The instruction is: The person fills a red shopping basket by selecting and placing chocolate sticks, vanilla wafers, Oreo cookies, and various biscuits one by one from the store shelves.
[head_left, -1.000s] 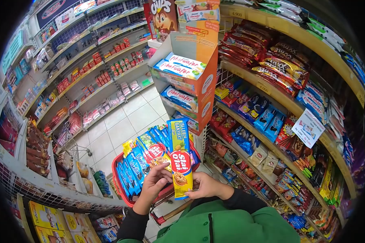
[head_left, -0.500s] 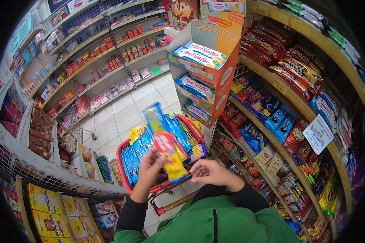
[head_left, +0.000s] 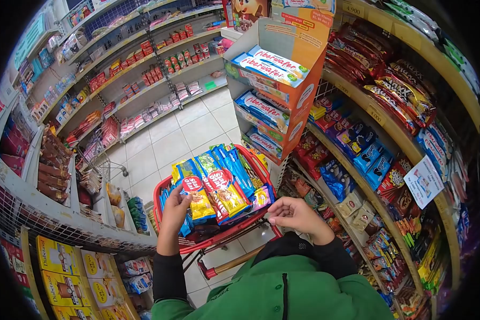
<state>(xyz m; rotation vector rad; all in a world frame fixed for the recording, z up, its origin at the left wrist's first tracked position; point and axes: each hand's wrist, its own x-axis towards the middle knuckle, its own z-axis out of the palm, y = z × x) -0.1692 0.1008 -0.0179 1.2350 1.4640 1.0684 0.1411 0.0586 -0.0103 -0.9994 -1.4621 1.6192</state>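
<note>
A red shopping basket (head_left: pixel 208 244) sits on a cart in front of me, filled with snack packets. On top lie a yellow packet with a red round label (head_left: pixel 199 198) and, to its right, a similar yellow and red packet (head_left: pixel 226 194). Blue packets (head_left: pixel 239 169) lie behind them. My left hand (head_left: pixel 175 213) is at the basket's left side, thumb by the left yellow packet's edge; whether it touches the packet is unclear. Near the basket's right front corner, my right hand (head_left: pixel 298 216) hovers with loosely bent fingers apart and nothing in them.
Beyond the basket stands an orange cardboard display (head_left: pixel 309 80) of wafer packets. Snack shelves (head_left: pixel 378 120) curve along the right. Yellow boxes (head_left: pixel 64 261) stack at the lower left. Another wire cart (head_left: pixel 109 168) stands on the tiled floor (head_left: pixel 194 130).
The packet that my left hand held up now lies in the basket, on top of the others. My left hand has moved left, and my right hand slightly right.
</note>
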